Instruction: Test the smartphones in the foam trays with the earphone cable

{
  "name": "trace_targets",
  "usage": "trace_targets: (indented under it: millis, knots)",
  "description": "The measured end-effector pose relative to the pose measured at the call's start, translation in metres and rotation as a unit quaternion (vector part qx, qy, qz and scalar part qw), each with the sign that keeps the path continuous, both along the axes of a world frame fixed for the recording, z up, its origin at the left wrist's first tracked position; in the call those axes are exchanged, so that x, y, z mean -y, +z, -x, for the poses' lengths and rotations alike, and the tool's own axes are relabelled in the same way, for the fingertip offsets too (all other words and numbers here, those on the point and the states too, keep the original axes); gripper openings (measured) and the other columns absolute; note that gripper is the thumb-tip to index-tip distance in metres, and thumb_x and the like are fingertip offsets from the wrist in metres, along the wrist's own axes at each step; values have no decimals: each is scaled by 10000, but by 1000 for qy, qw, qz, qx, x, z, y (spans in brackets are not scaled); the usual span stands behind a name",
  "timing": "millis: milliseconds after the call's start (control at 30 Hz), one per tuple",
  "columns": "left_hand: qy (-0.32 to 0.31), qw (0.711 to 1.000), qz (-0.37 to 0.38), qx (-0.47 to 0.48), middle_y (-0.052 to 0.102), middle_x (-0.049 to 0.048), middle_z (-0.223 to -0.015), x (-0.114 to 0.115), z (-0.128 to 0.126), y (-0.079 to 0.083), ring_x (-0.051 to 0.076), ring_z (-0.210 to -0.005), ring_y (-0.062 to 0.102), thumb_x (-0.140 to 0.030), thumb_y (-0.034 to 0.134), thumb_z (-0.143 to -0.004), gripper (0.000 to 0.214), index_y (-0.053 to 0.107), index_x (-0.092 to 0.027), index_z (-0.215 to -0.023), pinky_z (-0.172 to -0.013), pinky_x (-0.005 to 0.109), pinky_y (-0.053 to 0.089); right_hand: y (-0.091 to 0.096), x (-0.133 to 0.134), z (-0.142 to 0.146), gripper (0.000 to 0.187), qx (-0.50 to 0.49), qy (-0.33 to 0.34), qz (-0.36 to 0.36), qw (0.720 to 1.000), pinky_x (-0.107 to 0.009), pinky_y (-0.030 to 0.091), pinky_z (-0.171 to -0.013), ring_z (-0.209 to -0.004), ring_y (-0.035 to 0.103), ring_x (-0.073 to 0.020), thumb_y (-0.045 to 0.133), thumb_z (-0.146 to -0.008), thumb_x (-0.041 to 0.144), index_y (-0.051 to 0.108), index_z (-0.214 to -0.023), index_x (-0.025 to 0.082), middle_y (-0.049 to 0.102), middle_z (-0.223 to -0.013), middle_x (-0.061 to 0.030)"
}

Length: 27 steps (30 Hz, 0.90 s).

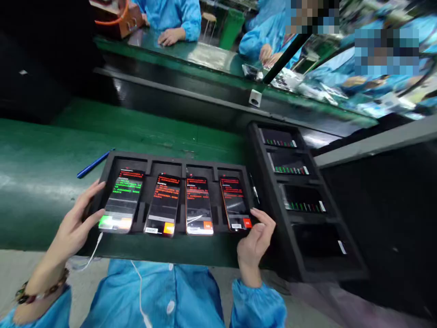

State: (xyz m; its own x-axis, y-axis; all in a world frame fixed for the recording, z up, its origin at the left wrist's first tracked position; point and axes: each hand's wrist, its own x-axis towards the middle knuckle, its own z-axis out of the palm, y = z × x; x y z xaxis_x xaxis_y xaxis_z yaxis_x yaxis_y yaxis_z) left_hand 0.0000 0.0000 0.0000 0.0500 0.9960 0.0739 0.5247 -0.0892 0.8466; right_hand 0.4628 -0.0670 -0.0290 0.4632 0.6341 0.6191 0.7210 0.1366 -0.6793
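A black foam tray [170, 163] lies on the green belt [51, 173] and holds several lit phones side by side. The leftmost phone [121, 200] shows green text; the others, such as the rightmost phone [235, 202], show red text. My left hand [77, 221] grips the tray's left edge beside the leftmost phone, fingers curled round it. My right hand [254, 241] rests at the tray's right front corner, fingers bent, fingertips by the rightmost phone's lower edge.
A second black tray [329, 269] with phones stands to the right. A blue pen [94, 164] lies on the belt left of the tray. A white cable [92, 255] hangs near my left hand. Other people in blue coats work across the far bench [205, 52].
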Motion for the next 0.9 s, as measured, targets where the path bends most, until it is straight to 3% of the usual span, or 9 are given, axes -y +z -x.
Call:
trace_targets:
  millis: [567, 733, 833, 900]
  knots:
    - [-29, 999, -8, 21, 396, 92, -1832, 5, 3, -3, 383, -1717, 320, -642, 700, -1040, 684, 540, -352, -1639, -1381, 692, 250, 6, 0, 2, 371, 1, -9, 20, 1000, -512, 504, -1027, -1155, 652, -292, 401, -1193, 412, 690, -1198, 178, 670, -1200, -151]
    - [-14, 998, 11, 59, 390, 129, -1831, 2, -1, -2, 383, -1717, 319, -664, 778, -977, 762, 576, -285, -1606, -1401, 646, 240, 7, 0, 2, 393, 0, -15, 30, 999, -520, 514, -1027, -1151, 657, -295, 391, -1191, 438, 687, -1186, 180, 673, -1191, -153]
    - [36, 989, 32, 143, 509, 169, -1752, 8, -1, 6, 369, -1615, 502, -692, 779, -963, 790, 600, -219, -1570, -1355, 555, 399, 8, 1, 3, 409, -2, -19, 28, 999, -529, 509, -1039, -1159, 652, -298, 389, -1191, 453, 689, -1185, 176, 671, -1196, -158]
    - [136, 980, 0, 144, 729, 166, -1500, 19, 1, 14, 332, -1362, 710, -740, 765, -950, 698, 715, -181, -1365, -1211, 473, 559, 8, 1, 3, 422, -6, -24, 24, 999, -537, 504, -1048, -1168, 650, -302, 388, -1190, 468, 690, -1189, 174, 669, -1199, -160]
